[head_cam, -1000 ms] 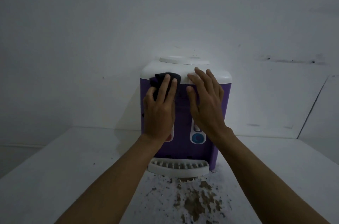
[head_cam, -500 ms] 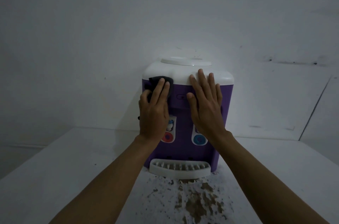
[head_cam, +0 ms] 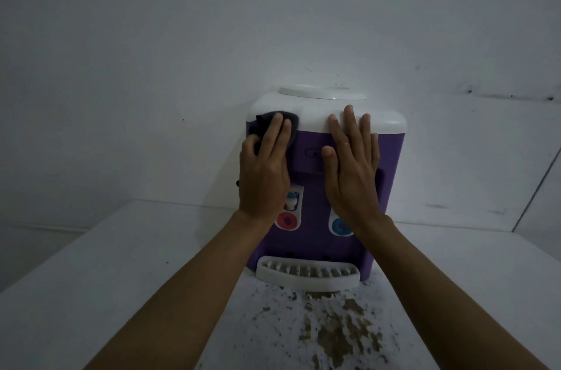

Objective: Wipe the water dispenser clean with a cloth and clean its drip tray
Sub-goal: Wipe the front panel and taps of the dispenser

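Bracing the dispenser (head_cam: 391, 163) with your flat right hand (head_cam: 352, 175), you press the cloth (head_cam: 263, 120) at ten o'clock under your straight-fingered left hand (head_cam: 264, 175).

The left hand (head_cam: 264, 175) slid the dark cloth (head_cam: 294, 127) from near the upper middle of the water dispenser (head_cam: 391, 163) front toward its upper left corner. It dipped a little onto the purple face on the way, then came back up, so the cloth lapped over the white top edge at that corner. As the hand shifted left, it uncovered the red tap button (head_cam: 285, 220) and the small slot (head_cam: 312, 153) between the two hands. The right hand (head_cam: 352, 175), which had leaned with its fingers slanting up to the right, straightened until the fingers pointed nearly upright and spread. The dispenser also drifted slightly right in the frame.
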{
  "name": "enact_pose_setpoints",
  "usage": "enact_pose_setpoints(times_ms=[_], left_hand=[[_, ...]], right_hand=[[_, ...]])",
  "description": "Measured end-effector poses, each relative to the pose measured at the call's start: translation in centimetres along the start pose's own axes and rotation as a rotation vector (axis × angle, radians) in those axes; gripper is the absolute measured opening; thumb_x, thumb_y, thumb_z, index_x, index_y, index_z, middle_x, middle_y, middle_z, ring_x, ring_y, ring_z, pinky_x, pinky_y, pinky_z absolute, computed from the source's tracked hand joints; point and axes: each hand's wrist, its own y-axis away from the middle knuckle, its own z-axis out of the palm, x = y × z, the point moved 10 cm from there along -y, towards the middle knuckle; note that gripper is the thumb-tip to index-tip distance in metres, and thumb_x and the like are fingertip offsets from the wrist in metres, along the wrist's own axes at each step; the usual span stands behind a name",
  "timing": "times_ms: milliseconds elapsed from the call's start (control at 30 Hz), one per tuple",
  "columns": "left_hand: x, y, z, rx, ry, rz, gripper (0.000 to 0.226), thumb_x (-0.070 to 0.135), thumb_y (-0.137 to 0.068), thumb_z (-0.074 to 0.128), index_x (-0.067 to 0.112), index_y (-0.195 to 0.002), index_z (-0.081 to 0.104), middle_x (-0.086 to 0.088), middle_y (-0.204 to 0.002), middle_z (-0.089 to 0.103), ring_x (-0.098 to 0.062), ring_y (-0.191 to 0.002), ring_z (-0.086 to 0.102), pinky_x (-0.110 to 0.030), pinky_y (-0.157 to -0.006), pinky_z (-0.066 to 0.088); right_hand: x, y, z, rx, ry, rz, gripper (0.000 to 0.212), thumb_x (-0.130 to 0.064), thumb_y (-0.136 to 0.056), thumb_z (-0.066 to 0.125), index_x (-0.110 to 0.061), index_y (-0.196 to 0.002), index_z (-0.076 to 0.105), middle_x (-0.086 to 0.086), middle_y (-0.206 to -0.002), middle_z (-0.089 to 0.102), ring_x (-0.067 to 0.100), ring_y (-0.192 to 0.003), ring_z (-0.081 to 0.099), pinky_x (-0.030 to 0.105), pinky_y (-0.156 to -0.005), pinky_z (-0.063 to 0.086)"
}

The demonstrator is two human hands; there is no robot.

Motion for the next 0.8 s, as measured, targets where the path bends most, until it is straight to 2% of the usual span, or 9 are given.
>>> enact_pose_setpoints(times_ms=[67, 133, 333, 400, 500, 667, 800], left_hand=[[-0.5, 1.0, 0.0, -0.026, -0.018, 0.053, 0.051, -0.004, -0.09, 0.06, 0.005, -0.139, 0.047, -0.011, -0.145, 0.048, -0.029, -0.102, 0.045, -0.043, -0.086, 0.054], [-2.0, 1.2, -0.4, -0.03, -0.026, 0.023, 0.052, -0.006, -0.09, 0.06, 0.004, -0.139, 0.048, -0.01, -0.145, 0.048, -0.03, -0.102, 0.047, -0.042, -0.086, 0.054], [-8.0, 0.9, -0.5, -0.033, 0.11, -0.35, 0.044, 0.005, -0.1, 0.041, 0.006, -0.144, 0.042, -0.009, -0.146, 0.047, -0.03, -0.112, 0.047, -0.03, -0.101, 0.041], [-8.4, 1.5, -0.1, -0.024, 0.167, -0.386, 0.045, 0.008, -0.101, 0.039, 0.005, -0.145, 0.04, -0.01, -0.146, 0.046, -0.024, -0.116, 0.044, -0.023, -0.105, 0.035], [-6.9, 2.7, -0.2, 0.017, 0.189, -0.344, 0.044, 0.008, -0.1, 0.044, 0.002, -0.144, 0.04, -0.012, -0.147, 0.045, -0.013, -0.117, 0.037, -0.018, -0.105, 0.032], [-1.8, 2.8, 0.3, 0.031, 0.174, -0.205, 0.042, 0.023, -0.104, 0.037, 0.007, -0.142, 0.046, -0.01, -0.149, 0.044, -0.03, -0.114, 0.044, -0.036, -0.098, 0.048], [0.8, 2.4, 0.6, 0.039, 0.212, -0.181, 0.041, 0.009, -0.099, 0.048, 0.005, -0.14, 0.049, -0.008, -0.147, 0.046, -0.031, -0.113, 0.046, -0.036, -0.099, 0.047]], right_hand=[[0.0, 0.0, 0.1, 0.01, -0.01, 0.009, 0.05, -0.033, -0.102, 0.03, -0.012, -0.147, 0.029, 0.011, -0.157, 0.018, 0.029, -0.147, 0.003, 0.048, -0.118, 0.004], [-0.1, 0.0, 0.2, 0.026, -0.014, 0.015, 0.05, -0.033, -0.102, 0.03, -0.011, -0.147, 0.031, 0.012, -0.157, 0.019, 0.031, -0.146, 0.004, 0.05, -0.118, 0.005], [-0.2, 0.1, 0.3, 0.047, -0.03, 0.01, 0.049, -0.03, -0.102, 0.033, -0.011, -0.146, 0.031, 0.013, -0.156, 0.02, 0.032, -0.146, 0.005, 0.053, -0.117, 0.007], [-0.1, 0.2, 0.3, 0.046, -0.033, 0.011, 0.048, -0.029, -0.102, 0.033, -0.011, -0.147, 0.03, 0.013, -0.157, 0.019, 0.032, -0.146, 0.005, 0.054, -0.117, 0.007], [0.1, 0.1, 0.4, 0.056, -0.038, 0.008, 0.048, -0.029, -0.102, 0.033, -0.011, -0.147, 0.029, 0.014, -0.156, 0.019, 0.033, -0.146, 0.004, 0.056, -0.116, 0.007], [0.0, 0.0, 0.6, 0.062, -0.045, 0.028, 0.049, -0.028, -0.101, 0.033, -0.009, -0.146, 0.031, 0.014, -0.156, 0.018, 0.033, -0.146, 0.003, 0.056, -0.116, 0.006], [-0.2, 0.1, 0.6, 0.026, -0.039, 0.017, 0.05, -0.031, -0.102, 0.03, -0.009, -0.147, 0.03, 0.014, -0.157, 0.017, 0.033, -0.146, 0.003, 0.054, -0.117, 0.005]])
